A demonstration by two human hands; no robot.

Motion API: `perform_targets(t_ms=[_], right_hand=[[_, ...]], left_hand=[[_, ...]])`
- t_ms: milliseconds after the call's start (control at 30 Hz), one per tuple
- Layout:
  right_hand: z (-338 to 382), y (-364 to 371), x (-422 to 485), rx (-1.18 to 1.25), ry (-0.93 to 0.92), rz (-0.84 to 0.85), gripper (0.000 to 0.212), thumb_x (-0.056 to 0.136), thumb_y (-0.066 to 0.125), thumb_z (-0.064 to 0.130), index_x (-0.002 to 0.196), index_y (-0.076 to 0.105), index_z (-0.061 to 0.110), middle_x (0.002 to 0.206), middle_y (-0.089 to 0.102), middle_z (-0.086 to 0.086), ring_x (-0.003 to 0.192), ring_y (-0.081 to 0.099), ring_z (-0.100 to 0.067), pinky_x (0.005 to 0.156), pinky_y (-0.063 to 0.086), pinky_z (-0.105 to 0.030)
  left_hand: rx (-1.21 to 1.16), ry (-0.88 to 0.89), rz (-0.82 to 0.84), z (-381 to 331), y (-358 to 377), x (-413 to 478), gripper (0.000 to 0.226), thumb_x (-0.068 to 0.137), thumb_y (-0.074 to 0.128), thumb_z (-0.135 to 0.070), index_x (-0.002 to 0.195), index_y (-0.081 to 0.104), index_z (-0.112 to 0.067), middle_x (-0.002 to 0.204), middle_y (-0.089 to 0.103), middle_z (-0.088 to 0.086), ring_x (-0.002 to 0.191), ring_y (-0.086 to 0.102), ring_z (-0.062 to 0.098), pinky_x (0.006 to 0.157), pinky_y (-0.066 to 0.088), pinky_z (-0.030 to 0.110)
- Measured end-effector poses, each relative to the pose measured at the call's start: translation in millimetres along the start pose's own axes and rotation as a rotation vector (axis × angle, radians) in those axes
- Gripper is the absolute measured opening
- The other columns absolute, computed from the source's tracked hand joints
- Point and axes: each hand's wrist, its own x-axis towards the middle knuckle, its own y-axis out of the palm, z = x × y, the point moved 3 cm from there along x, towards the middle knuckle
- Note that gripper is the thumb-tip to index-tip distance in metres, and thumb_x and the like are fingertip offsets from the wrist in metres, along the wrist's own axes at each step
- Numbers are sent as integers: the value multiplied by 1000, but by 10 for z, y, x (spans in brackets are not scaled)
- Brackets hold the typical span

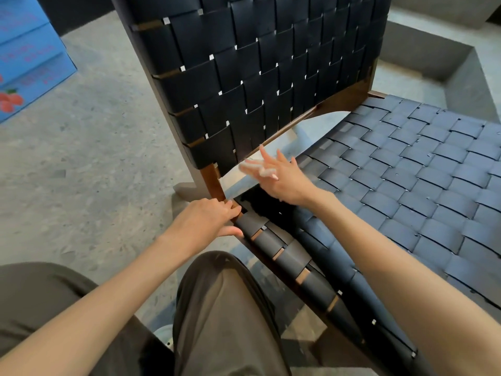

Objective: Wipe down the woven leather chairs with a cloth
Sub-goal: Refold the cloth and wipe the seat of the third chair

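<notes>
From the head camera, the chair (271, 77) is right in front of you. Its back stands up on the left, and the seat (406, 172) stretches away to the right.

Your left hand (206, 221) is at the corner where the back meets the seat. Its fingers curl over the wood rail there and grip it. Hold on there while you wipe, so the chair does not slide on the floor (95, 158).

Your right hand (276, 175) is open, with its fingers spread. It is up in the gap between the back and the seat, and it looks blurry. I cannot see a cloth in it, or anywhere else. I think you need the cloth in this hand first.

Then wipe along each strap, not across it. Push the cloth gently into the little dips where the straps cross, because dust likes to hide there. Do the low edge of the back and the dark corner of the seat too.
</notes>
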Motion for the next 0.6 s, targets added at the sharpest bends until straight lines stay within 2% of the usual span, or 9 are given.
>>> perform_targets(t_ms=[67, 167, 233, 333, 467, 533, 600], right_hand=[[19, 262, 61, -92, 112, 75, 46, 97, 22, 61, 141, 32, 53, 162, 6, -2, 145, -6, -43, 113, -3, -63], [71, 390, 55, -69, 166, 27, 56, 92, 23, 71, 141, 38, 50, 162, 11, 3, 147, -4, -37, 117, -1, -56], [106, 341, 11, -50, 106, 15, 48, 98, 23, 60, 138, 45, 45, 158, 24, 3, 147, 11, -28, 117, 17, -48], [204, 253, -183, -9, -27, -3, 37, 105, 32, 34, 138, 48, 37, 149, 41, 5, 137, 34, -19, 103, 41, -43], [308, 150, -646, 53, -170, 39, 45, 99, 39, 13, 140, 42, 31, 133, 52, 3, 115, 47, -20, 85, 50, -46], [263, 91, -905, 73, -213, 47, 45, 99, 38, 10, 137, 45, 33, 133, 53, 7, 115, 50, -23, 87, 50, -46], [195, -4, -1077, 102, -182, 37, 36, 101, 40, 15, 129, 55, 32, 133, 56, 11, 118, 52, -27, 89, 50, -46]], left_hand=[[-35, -11, 10, 13, -2, 17, 63, 92, 42, -55, 148, 36, -25, 150, 42, -3, 130, 49, 15, 104, 46, 32], [-69, -29, 12, 41, -7, 41, 63, 90, 45, -55, 145, 41, -25, 147, 47, -3, 128, 52, 15, 103, 46, 30], [-70, -35, 22, 38, -11, 45, 64, 89, 46, -55, 145, 42, -24, 144, 50, -3, 125, 54, 16, 101, 47, 30], [-106, -84, 27, 48, -13, 49, 62, 87, 50, -51, 142, 46, -24, 138, 56, -2, 121, 57, 16, 100, 48, 30], [-177, -145, 40, 67, -15, 53, 57, 85, 58, -45, 138, 53, -23, 127, 64, 1, 115, 61, 18, 99, 49, 32], [-205, -162, 49, 65, -15, 50, 59, 84, 60, -43, 139, 52, -24, 132, 61, 0, 120, 58, 19, 102, 47, 34], [-227, -181, 51, 57, -5, 42, 59, 83, 61, -40, 139, 52, -24, 133, 60, 0, 122, 57, 19, 104, 46, 33]])
